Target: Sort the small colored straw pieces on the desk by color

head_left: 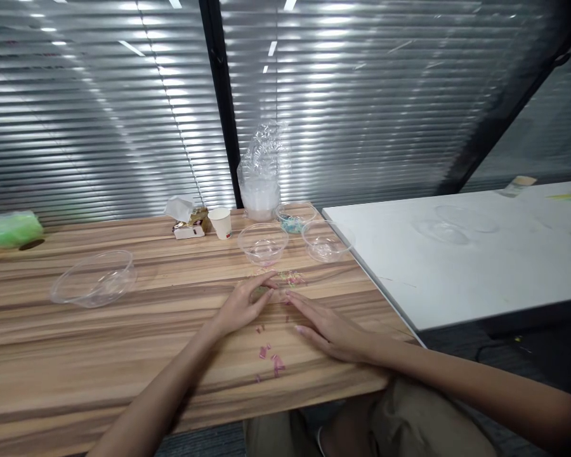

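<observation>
Both of my hands rest low over the wooden table, fingertips nearly meeting. My left hand [245, 303] has its fingers stretched out, the thumb apart from them, and holds nothing I can see. My right hand [330, 327] lies with its fingers extended towards the left one, also without anything visible in it. Just beyond the fingertips is a scatter of small multicoloured bits [292, 278], partly hidden by my left fingers. Nearer to me, between the forearms, lie several small pink and purple pieces [271, 358]. Clear plastic bowls [263, 244] stand beyond the hands.
Another clear bowl [327, 241] stands right of the first, and one behind holds blue-green bits [292, 224]. A large clear bowl [95, 279] sits at left. Farther back are a paper cup [221, 223], a tissue pack [189, 223] and wrapped bowls [261, 190]. A white table [438, 279] adjoins.
</observation>
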A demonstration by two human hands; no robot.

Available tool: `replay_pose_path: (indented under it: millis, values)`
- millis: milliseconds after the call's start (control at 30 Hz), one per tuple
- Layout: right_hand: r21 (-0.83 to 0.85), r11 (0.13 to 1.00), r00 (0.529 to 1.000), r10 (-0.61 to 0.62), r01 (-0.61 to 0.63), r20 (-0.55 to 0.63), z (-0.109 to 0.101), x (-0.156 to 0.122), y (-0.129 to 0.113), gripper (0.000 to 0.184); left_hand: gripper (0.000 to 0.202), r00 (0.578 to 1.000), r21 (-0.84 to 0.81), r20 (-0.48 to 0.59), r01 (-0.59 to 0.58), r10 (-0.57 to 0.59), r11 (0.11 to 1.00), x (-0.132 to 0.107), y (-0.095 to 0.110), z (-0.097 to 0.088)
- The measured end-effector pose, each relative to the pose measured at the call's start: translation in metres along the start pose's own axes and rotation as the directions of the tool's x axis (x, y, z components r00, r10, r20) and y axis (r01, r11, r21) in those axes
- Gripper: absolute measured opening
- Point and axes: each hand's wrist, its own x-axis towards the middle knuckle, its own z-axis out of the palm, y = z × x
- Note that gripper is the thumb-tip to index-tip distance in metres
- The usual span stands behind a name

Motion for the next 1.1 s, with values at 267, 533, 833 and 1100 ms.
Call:
replay_pose_path:
  millis: [267,533,833,1100]
  values:
    - [-0.073,0.997,0.998,-0.017,0.022,0.061,0.015,0.015,-0.015,0.055,0.038,0.997,0.073,-0.076,-0.016,0.021,0.997,0.002,-0.01,-0.004]
    - [0.06,0.988,0.972,-0.152,0.144,0.177,0.022,0.021,-0.054,0.057,0.035,0.993,0.101,-0.1,-0.05,0.06,0.994,0.003,-0.01,-0.005]
    - [0.004,0.993,0.992,-0.12,0.12,0.037,0.0,0.017,-0.024,0.05,0.033,0.998,0.165,-0.021,-0.055,0.059,0.985,-0.001,-0.011,-0.004]
    - [-0.182,0.982,0.998,0.042,-0.05,-0.046,-0.024,-0.008,0.048,0.053,0.044,0.967,0.281,0.243,-0.145,0.075,0.949,0.003,0.01,0.013]
